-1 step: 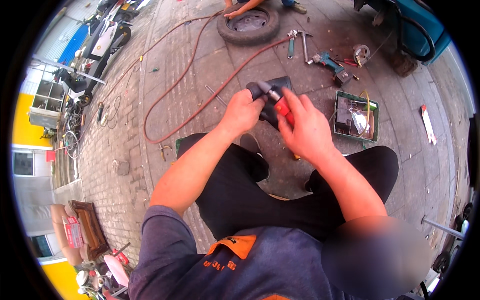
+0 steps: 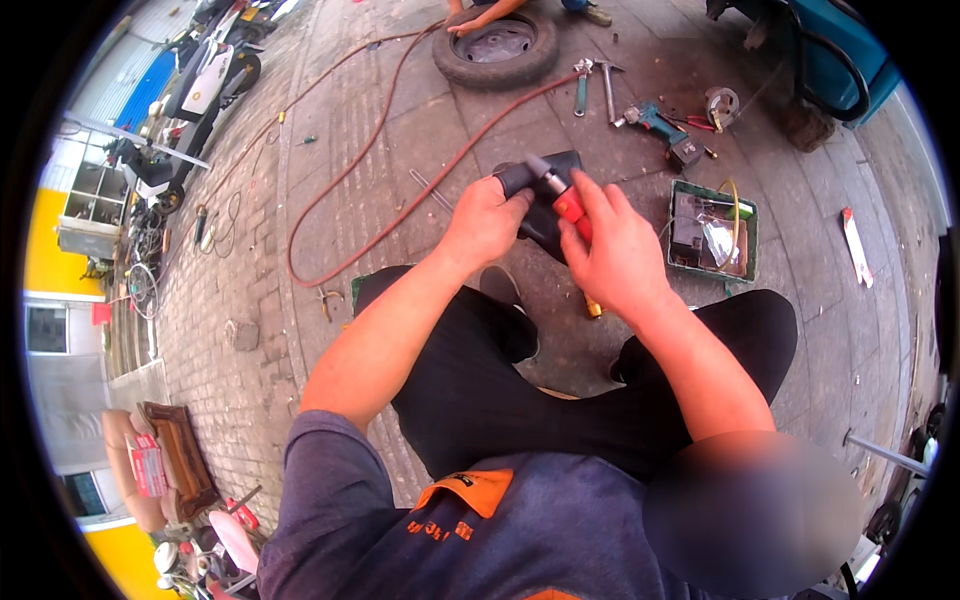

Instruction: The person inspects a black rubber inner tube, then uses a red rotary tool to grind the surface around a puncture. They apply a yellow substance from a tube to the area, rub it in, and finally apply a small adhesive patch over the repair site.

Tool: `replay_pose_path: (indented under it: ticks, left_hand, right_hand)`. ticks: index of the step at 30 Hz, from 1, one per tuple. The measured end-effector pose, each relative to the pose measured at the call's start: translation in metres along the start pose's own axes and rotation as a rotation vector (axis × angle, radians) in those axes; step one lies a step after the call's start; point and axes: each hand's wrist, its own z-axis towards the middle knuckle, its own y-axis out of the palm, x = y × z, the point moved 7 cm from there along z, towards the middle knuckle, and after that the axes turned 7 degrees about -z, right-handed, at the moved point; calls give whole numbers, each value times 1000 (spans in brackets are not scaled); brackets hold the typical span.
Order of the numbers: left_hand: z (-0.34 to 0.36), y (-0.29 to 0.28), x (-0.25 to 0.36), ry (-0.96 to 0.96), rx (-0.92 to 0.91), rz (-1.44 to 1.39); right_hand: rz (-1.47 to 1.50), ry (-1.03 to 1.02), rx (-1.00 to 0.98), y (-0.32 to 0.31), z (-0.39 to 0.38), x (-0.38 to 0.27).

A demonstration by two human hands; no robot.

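My left hand (image 2: 483,218) is closed on a fold of black rubber, which looks like an inner tube (image 2: 541,225). Its loose part hangs between my hands and spreads beyond them. In my right hand (image 2: 622,240) is a red-handled tool (image 2: 570,204) with a metal collar and a grey, cone-like tip. The tip points away to the left, right at the rubber beside my left thumb; whether it touches cannot be told. A yellow end (image 2: 593,308), possibly part of the same tool, shows below my right hand.
A wheel with tyre (image 2: 496,50) lies ahead, another person's hand (image 2: 475,25) on it. A red hose (image 2: 375,240) loops across the paving. To the right are a wrench (image 2: 581,95), a hammer (image 2: 609,90), a cordless drill (image 2: 655,125) and a green crate (image 2: 755,245) of parts.
The red tool has shifted slightly, its tip moving a little to the right and away from me. My right hand has turned slightly with it; my left hand stays put.
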Motion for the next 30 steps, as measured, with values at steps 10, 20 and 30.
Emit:
replay_pose_path:
  ticks: [10,20,30]
  left_hand:
    - [-10,2,27,340,29,425]
    - [2,-4,-1,155,31,11]
    - [4,-9,-3,-127,20,-302]
  right_hand:
    - [35,9,-47,-5,-1,4]
    - [48,-19,-19,-5,-7,-1]
    - [10,14,34,7,1,1]
